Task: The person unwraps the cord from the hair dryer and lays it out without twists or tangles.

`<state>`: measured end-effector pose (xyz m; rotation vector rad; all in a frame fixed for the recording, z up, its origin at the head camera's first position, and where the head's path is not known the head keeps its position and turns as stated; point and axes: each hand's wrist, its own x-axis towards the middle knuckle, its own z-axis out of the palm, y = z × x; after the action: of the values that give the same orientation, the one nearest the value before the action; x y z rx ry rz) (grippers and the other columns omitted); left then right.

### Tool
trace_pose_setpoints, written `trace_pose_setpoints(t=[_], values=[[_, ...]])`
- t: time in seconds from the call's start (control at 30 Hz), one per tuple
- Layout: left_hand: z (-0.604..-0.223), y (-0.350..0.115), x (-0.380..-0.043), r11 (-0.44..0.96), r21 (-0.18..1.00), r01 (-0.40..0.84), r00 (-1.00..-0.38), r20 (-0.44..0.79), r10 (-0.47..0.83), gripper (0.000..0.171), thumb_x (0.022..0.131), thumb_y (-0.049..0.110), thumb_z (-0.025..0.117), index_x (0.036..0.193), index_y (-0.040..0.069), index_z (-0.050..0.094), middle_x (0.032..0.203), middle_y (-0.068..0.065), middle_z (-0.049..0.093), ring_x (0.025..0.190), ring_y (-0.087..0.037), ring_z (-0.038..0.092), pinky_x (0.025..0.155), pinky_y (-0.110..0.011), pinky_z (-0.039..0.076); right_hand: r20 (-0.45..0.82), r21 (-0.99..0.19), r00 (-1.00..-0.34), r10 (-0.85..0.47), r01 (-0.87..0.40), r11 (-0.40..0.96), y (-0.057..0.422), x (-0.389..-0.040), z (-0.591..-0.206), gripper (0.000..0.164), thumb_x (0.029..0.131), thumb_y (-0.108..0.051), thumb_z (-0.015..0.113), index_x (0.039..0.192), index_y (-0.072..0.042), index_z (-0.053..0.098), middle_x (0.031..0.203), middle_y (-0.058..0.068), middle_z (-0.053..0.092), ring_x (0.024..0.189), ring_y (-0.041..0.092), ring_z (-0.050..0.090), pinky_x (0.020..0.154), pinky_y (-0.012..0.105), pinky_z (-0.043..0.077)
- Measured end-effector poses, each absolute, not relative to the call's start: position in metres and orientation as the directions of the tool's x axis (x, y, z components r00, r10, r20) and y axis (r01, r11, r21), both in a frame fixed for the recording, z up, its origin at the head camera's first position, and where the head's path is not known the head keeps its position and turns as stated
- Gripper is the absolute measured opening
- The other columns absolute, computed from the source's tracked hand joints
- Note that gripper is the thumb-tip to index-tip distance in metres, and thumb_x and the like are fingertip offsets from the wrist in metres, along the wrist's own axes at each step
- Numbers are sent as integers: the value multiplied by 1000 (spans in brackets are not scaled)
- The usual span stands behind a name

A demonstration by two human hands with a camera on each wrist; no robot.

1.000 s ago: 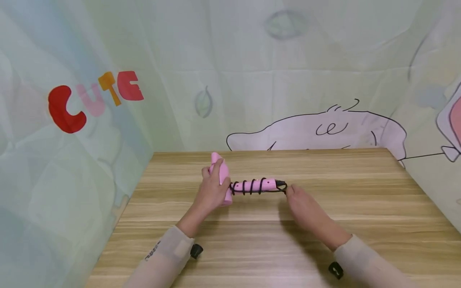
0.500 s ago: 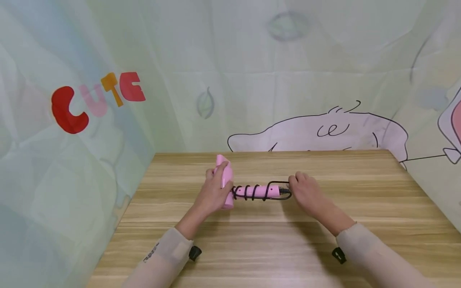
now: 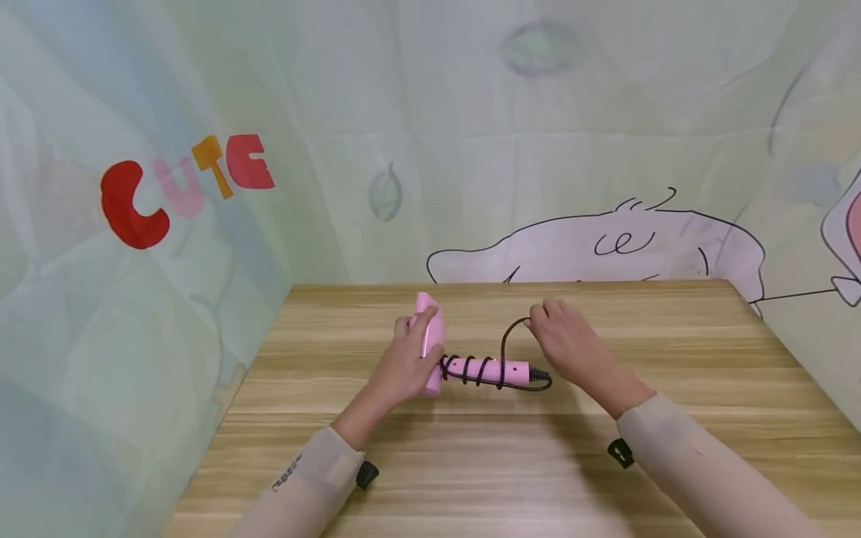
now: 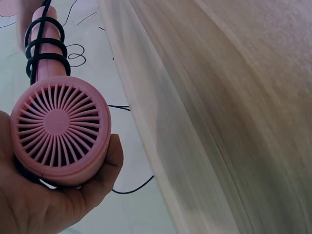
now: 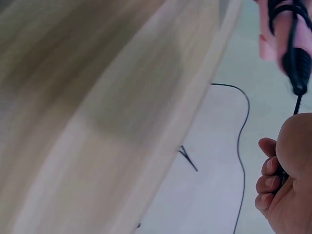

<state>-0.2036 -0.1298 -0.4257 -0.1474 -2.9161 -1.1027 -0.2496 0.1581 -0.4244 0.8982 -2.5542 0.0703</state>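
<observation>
A pink hair dryer [image 3: 433,340] is held above the table, its handle [image 3: 516,372] pointing right. My left hand [image 3: 402,360] grips the dryer's barrel, thumb on the near side. In the left wrist view the round slotted rear grille [image 4: 56,122] faces the camera, with fingers curled around the barrel. A black cord [image 3: 503,347] coils several times around the handle and loops past its ribbed end. My right hand [image 3: 566,340], just beyond the handle's end, holds the cord in curled fingers. From the right wrist, cord shows inside the curled right hand [image 5: 295,180]; its plug is not visible.
The wood-grain table [image 3: 430,463] spreads beneath both hands, its back edge meeting a printed cloth backdrop [image 3: 377,90]. More cloth with the colourful letters CUTE hangs on the left. A dark clip-like piece sits under each sleeve cuff.
My right hand has risen and moved farther back, lifting a strand of cord off the handle into a larger loop. The hair dryer and left hand have drifted slightly right and nearer.
</observation>
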Motion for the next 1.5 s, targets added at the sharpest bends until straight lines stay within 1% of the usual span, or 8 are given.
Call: trace_pose_setpoints(t=[0.37,0.53,0.8,1.1,1.23,1.37,1.43,1.5], values=[[-430,-125,-206,768,632,99,-995,65,74,66,100,35,53,160,36,26,151,-22,31,86,-32,62,57,-32,53,449,106,-688,-570,-593,798,147,-242,-404,26,104,-17,56,84,-1,48,72,5,35,64,21,33,55,29,29],[-432,-124,-206,775,626,83,-996,65,55,66,101,35,53,160,36,25,152,-22,29,83,-30,61,56,-31,52,504,96,-657,-561,-603,792,143,-233,-398,26,104,-15,56,83,-1,47,72,6,35,64,22,33,56,30,29],[-433,-124,-208,796,602,59,-996,83,11,67,102,33,54,161,35,23,151,-23,29,81,-29,60,56,-31,52,565,163,-563,-603,-640,751,141,-217,-389,27,99,-17,63,85,1,48,74,6,34,66,21,31,59,29,26],[-434,-124,-214,820,570,58,-993,117,-11,68,102,33,52,162,30,20,153,-25,24,81,-32,60,56,-32,51,569,130,-553,-608,-670,731,139,-203,-386,25,99,-16,62,86,1,48,76,5,36,68,21,32,60,29,27],[-433,-127,-216,830,556,38,-991,129,-41,67,104,32,51,163,28,19,153,-27,22,82,-32,60,53,-30,51,563,128,-547,-620,-683,719,136,-196,-387,29,104,-20,54,84,0,47,76,5,35,68,21,31,60,30,27],[-432,-132,-220,836,547,29,-986,153,-66,67,104,30,51,163,25,18,152,-28,21,83,-34,58,54,-31,52,551,126,-542,-635,-698,705,134,-186,-390,41,111,-29,33,86,-1,48,76,4,35,68,20,31,61,29,28],[-430,-135,-222,839,544,23,-982,170,-83,67,104,30,51,162,25,19,151,-28,22,85,-35,58,56,-33,52,548,126,-533,-644,-709,694,133,-181,-392,49,112,-34,22,87,-1,48,76,4,36,68,19,32,60,29,29],[-428,-137,-224,838,545,22,-978,185,-95,67,103,29,52,162,25,20,149,-28,23,85,-36,58,55,-33,52,546,136,-525,-653,-713,687,132,-177,-395,53,111,-36,17,86,-1,48,76,4,36,68,19,33,59,28,30]])
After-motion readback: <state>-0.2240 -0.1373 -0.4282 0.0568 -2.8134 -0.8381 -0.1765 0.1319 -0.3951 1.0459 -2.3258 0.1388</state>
